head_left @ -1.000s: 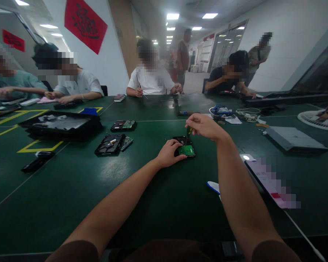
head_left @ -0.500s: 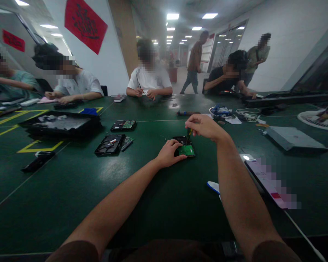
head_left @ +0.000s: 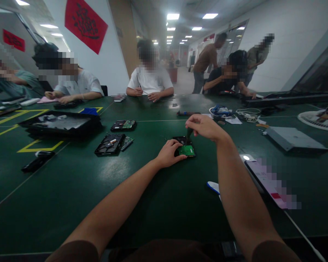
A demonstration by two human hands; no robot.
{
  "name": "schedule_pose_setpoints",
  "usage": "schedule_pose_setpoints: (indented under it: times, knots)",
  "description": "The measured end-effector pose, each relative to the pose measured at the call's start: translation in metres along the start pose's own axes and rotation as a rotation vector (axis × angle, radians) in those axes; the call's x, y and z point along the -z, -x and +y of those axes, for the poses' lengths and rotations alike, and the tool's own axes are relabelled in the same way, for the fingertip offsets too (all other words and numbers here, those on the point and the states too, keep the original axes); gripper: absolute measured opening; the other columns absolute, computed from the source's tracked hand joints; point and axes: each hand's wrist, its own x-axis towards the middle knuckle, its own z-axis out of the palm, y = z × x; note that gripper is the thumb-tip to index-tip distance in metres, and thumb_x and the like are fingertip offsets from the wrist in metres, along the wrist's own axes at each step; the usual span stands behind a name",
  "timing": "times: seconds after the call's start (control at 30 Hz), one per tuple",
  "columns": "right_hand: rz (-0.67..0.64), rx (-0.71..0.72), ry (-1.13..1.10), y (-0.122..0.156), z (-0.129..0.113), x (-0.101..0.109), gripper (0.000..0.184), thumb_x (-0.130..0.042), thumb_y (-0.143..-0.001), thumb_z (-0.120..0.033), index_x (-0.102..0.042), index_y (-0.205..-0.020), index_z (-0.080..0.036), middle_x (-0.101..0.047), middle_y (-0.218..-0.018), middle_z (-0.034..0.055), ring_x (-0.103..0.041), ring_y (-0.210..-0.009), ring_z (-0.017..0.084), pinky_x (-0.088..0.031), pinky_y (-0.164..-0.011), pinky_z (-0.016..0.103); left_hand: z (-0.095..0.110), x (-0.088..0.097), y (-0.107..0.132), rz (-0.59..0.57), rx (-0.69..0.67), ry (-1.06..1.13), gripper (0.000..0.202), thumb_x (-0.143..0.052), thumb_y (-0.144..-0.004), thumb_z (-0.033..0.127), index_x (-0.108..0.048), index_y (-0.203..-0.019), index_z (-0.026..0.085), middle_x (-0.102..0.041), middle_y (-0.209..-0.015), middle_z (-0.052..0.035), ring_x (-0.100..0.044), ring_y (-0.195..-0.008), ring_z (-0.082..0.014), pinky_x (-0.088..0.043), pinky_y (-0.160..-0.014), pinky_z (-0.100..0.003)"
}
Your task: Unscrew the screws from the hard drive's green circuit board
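Note:
A hard drive [head_left: 190, 150] with a green circuit board lies on the table in front of me. My left hand [head_left: 168, 154] is closed on its left side, with the thumb along the near edge and the fingers over the top. My right hand [head_left: 205, 127] is raised over the drive, its fingers closed round the upper end of a screwdriver [head_left: 189, 134]. The screwdriver stands nearly upright, its lower end at the drive by the board. Whether its tip sits in a screw is too small to tell.
To the left are another drive [head_left: 123, 125], a black drive [head_left: 109, 145] beside a loose circuit board [head_left: 127, 143], and a black tray [head_left: 60, 127]. A phone [head_left: 268, 182] and a grey metal box [head_left: 296, 139] lie to the right. People sit across the table.
The screwdriver's handle looks turned in my right hand, its yellow marks no longer showing. My left hand and the drive stay put. In the background, a walking person has moved right and leans over.

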Motion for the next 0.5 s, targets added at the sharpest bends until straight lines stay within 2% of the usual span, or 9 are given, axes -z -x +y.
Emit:
schedule_pose_setpoints:
  times: [0.1, 0.17, 0.3, 0.4, 0.5]
  knots:
    - [-0.044, 0.007, -0.048, -0.0005, -0.0002, -0.0014, 0.026, -0.057, -0.096, -0.044, -0.070, -0.097, -0.022, -0.069, -0.073, 0.0038, -0.063, -0.058, 0.016, -0.046, -0.054, 0.031, -0.0001, 0.0001, 0.0002, -0.002, 0.001, 0.004, 0.064, -0.070, -0.082, 0.062, -0.060, -0.132, 0.023, -0.055, -0.130, -0.0127, -0.052, -0.124, -0.0318, -0.046, -0.108, -0.051]
    - [-0.039, 0.018, -0.039, -0.0019, 0.0018, -0.0012, 0.025, -0.058, -0.095, -0.043, -0.071, -0.100, -0.022, -0.070, -0.077, 0.0042, -0.064, -0.063, 0.017, -0.048, -0.056, 0.031, -0.0006, -0.0003, 0.0001, -0.003, 0.000, -0.001, 0.065, -0.069, -0.082, 0.063, -0.060, -0.132, 0.022, -0.055, -0.130, -0.0130, -0.052, -0.124, -0.0320, -0.046, -0.108, -0.051]
    - [0.032, 0.024, 0.031, -0.0042, 0.0067, 0.0005, 0.019, -0.067, -0.087, -0.039, -0.072, -0.088, -0.021, -0.072, -0.083, 0.0053, -0.065, -0.071, 0.019, -0.050, -0.064, 0.033, -0.0012, -0.0010, 0.0000, 0.001, -0.005, -0.016, 0.065, -0.069, -0.082, 0.063, -0.060, -0.132, 0.021, -0.055, -0.130, -0.0132, -0.051, -0.125, -0.0320, -0.046, -0.108, -0.050]
    - [0.048, -0.013, 0.041, -0.0040, 0.0075, 0.0005, 0.019, -0.069, -0.085, -0.039, -0.071, -0.085, -0.020, -0.071, -0.080, 0.0053, -0.062, -0.065, 0.017, -0.048, -0.060, 0.032, -0.0008, -0.0013, 0.0002, 0.003, -0.003, -0.014, 0.065, -0.069, -0.083, 0.063, -0.060, -0.132, 0.022, -0.055, -0.130, -0.0129, -0.051, -0.125, -0.0313, -0.046, -0.108, -0.049]
    - [0.005, -0.021, 0.020, -0.0030, 0.0056, -0.0005, 0.026, -0.062, -0.091, -0.045, -0.071, -0.090, -0.021, -0.070, -0.078, 0.0051, -0.060, -0.058, 0.015, -0.044, -0.054, 0.031, -0.0004, -0.0018, 0.0003, 0.011, -0.003, -0.012, 0.065, -0.068, -0.082, 0.064, -0.061, -0.132, 0.022, -0.055, -0.130, -0.0129, -0.052, -0.124, -0.0311, -0.046, -0.108, -0.049]
